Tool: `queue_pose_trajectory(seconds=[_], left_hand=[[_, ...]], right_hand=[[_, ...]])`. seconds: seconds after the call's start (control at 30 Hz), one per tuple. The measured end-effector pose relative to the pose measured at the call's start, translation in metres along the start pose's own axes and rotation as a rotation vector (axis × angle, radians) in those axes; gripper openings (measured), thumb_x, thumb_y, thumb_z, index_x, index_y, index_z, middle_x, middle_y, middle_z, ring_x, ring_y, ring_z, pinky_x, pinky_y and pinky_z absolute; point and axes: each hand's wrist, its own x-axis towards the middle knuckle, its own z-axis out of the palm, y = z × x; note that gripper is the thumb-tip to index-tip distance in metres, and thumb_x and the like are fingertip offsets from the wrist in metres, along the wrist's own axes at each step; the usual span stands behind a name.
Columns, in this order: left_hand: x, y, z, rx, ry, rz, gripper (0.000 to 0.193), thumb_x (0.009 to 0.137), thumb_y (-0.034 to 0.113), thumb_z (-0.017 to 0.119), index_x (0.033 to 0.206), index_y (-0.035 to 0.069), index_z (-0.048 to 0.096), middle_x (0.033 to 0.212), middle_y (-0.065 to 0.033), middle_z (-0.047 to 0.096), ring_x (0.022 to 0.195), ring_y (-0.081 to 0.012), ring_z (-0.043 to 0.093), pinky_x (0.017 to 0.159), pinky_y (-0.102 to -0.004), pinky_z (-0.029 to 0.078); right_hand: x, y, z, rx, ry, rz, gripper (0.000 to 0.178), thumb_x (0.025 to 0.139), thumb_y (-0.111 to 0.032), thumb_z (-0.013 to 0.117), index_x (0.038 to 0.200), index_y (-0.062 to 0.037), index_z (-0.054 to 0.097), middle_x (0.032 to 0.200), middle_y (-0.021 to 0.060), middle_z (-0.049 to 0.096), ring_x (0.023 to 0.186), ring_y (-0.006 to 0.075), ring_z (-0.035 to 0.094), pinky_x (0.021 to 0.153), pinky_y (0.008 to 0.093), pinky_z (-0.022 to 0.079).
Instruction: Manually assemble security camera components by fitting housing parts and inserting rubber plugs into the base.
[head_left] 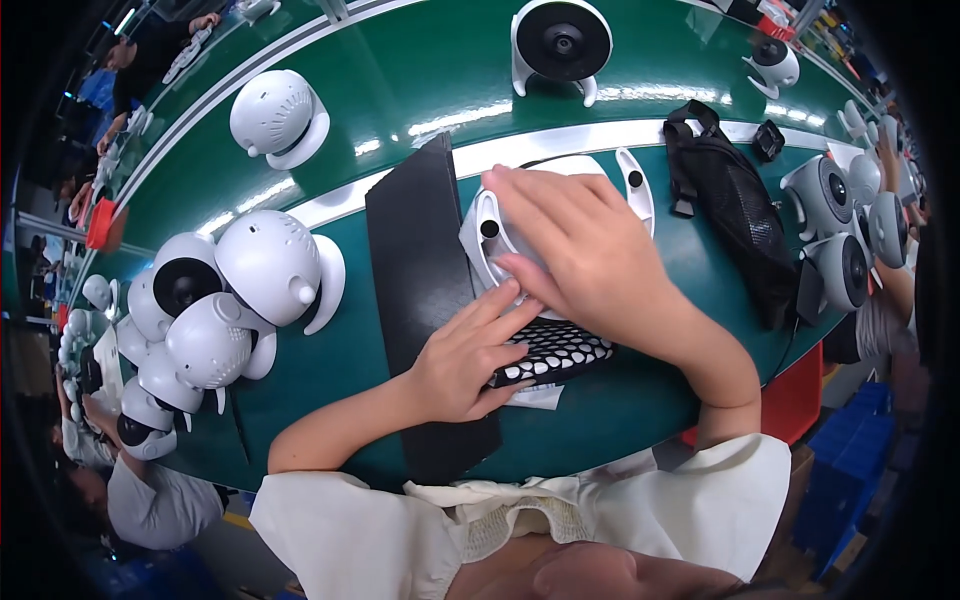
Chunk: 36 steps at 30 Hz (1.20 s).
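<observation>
A white round camera (pixel 478 245) lies bottom up before me, its curved stand legs with black round pads pointing upward. My right hand (pixel 590 240) covers its middle, fingers pressed together and bent over the housing, thumb tucked toward the near-left leg. Just below, my left hand (pixel 468 355) has its fingers spread, the upper fingertips against the camera's near edge beside the right thumb. What lies under the right palm is hidden. Under the camera is a black cushion with white spots (pixel 560 352), which the lower fingers of my left hand touch.
A black board (pixel 415 270) lies left of the camera. Several more white cameras (pixel 268 262) cluster farther left; others (pixel 835 195) stand at right. One camera (pixel 562 45) stands at the back. A black mesh pouch (pixel 735 215) lies right. Other people sit along both sides.
</observation>
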Motion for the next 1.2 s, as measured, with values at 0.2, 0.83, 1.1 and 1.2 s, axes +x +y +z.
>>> queue_pose_trajectory(seconds=[0.2,0.83,1.1,1.2], left_hand=[[-0.003,0.0,-0.001,0.039,-0.022,-0.038,0.04,0.064,0.01,0.07,0.093,0.003,0.043,0.122,-0.0226,0.045,0.113,-0.0423,0.041,0.091,-0.046,0.038],[-0.005,-0.002,0.003,0.069,0.006,-0.027,0.044,0.059,0.008,0.07,0.094,0.005,0.044,0.116,-0.0223,0.051,0.109,-0.0411,0.046,0.09,-0.0426,0.039],[0.002,-0.006,0.006,0.048,-0.003,0.0,0.044,0.059,0.009,0.07,0.095,0.005,0.045,0.118,-0.0223,0.05,0.112,-0.0401,0.044,0.091,-0.0426,0.037],[0.001,-0.006,0.005,0.07,0.004,0.001,0.044,0.059,0.009,0.07,0.095,0.005,0.045,0.118,-0.0223,0.049,0.112,-0.04,0.043,0.091,-0.0426,0.037]], right_hand=[[-0.001,0.007,-0.005,0.096,-0.14,-0.076,0.029,0.074,-0.016,0.061,0.097,0.0006,0.057,0.108,0.0113,0.055,0.102,0.0256,0.051,0.086,0.0344,0.039],[-0.012,0.252,0.111,0.102,0.614,0.91,0.017,0.077,-0.009,0.051,0.089,0.0027,0.05,0.08,0.0174,0.056,0.077,0.0311,0.056,0.071,0.0382,0.044],[-0.022,0.262,0.096,0.062,0.624,0.987,0.019,0.075,-0.011,0.055,0.088,0.0035,0.052,0.078,0.0144,0.06,0.071,0.0259,0.06,0.068,0.0345,0.046],[-0.019,0.26,0.098,0.017,0.582,1.04,0.021,0.074,-0.013,0.057,0.088,0.0027,0.052,0.08,0.0149,0.061,0.075,0.0269,0.06,0.071,0.0367,0.046]])
